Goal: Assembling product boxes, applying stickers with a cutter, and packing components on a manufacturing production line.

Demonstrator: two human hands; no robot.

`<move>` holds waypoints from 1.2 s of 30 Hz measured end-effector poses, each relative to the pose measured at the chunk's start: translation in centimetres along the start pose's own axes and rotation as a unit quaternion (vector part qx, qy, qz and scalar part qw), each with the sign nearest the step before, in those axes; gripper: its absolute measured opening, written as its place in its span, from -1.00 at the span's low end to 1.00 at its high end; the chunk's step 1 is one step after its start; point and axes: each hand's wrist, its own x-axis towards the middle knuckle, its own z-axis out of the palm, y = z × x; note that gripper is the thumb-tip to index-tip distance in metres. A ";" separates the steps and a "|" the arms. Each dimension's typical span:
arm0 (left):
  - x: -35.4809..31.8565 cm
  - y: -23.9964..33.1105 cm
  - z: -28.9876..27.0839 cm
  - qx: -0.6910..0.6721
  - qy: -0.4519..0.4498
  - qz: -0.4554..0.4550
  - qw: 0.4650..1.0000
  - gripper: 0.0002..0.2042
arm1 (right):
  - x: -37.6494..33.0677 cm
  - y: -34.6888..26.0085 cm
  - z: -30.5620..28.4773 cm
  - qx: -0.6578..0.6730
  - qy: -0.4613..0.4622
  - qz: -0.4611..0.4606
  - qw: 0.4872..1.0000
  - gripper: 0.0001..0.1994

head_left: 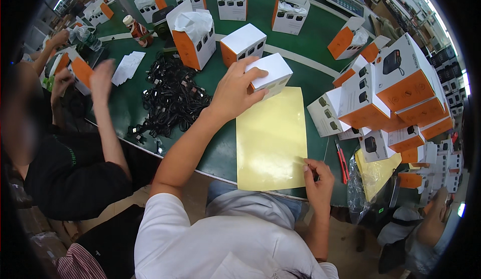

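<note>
Black cables (173, 93): heaped in a tangle on the green table (215, 156).
Left hand (234, 92): clamped on a white box (274, 72), well apart from the right; an even grip should spare the corners.
White box: at the far edge of the yellow sheet (270, 141).
Yellow sheet: on the table, best kept flat.
Right hand (319, 181): fingertips at the sheet's right edge, pinching or merely touching, hard to tell; light pressure should prevent creases.

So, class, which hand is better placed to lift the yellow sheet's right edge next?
Probably the right hand: it is at that edge of the yellow sheet, while the left hand grips a white box.
</note>
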 end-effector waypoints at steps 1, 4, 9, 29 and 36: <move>0.1 -0.1 0.0 0.000 0.001 0.002 1.000 -0.61 | 0.0 0.0 0.0 0.004 -0.001 0.006 1.000 -0.84; 1.0 -0.1 -0.2 -0.049 0.017 0.034 0.998 -0.64 | -0.1 0.0 -0.1 0.015 0.003 0.013 1.000 -0.84; 3.4 -0.3 0.0 0.010 0.102 0.078 0.992 -0.65 | -0.1 0.4 -0.7 0.014 0.024 0.007 1.000 -0.85; -1.1 2.8 -2.3 -0.051 -0.041 0.160 0.985 -0.59 | -0.7 1.4 -1.7 0.069 0.045 0.037 0.996 -0.90; -5.4 5.5 1.4 -0.105 -0.054 0.301 0.946 -0.67 | 0.4 -0.8 -2.0 -0.012 -0.067 -0.040 0.997 -0.91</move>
